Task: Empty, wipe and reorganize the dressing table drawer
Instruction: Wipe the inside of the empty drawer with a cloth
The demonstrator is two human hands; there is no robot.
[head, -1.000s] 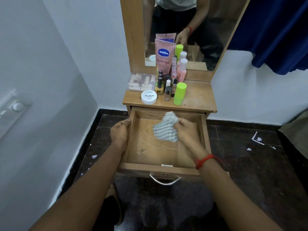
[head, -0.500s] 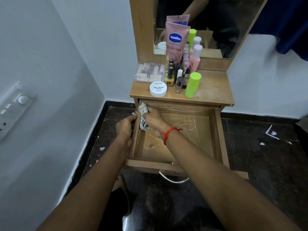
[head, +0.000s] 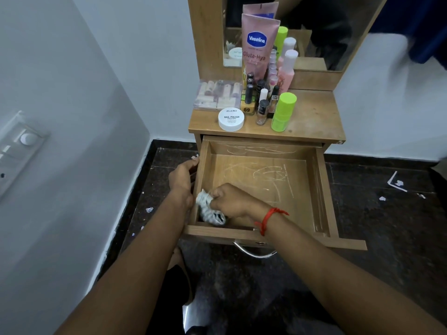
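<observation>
A: Where's the cloth (head: 209,211)?
B: Bunched in the right hand (head: 233,201) — down in the drawer (head: 324,194), near left corner.
A: And the left hand (head: 181,177)?
B: Gripping the drawer's left wall. Beyond — bottles (head: 283,112) crowd the worktop (head: 314,117).

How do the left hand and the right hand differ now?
The left hand grips the left wall of the drawer from outside; the right hand holds a crumpled cloth inside it. The right wrist wears a red thread; the left is bare. Both are near that wall.
</observation>
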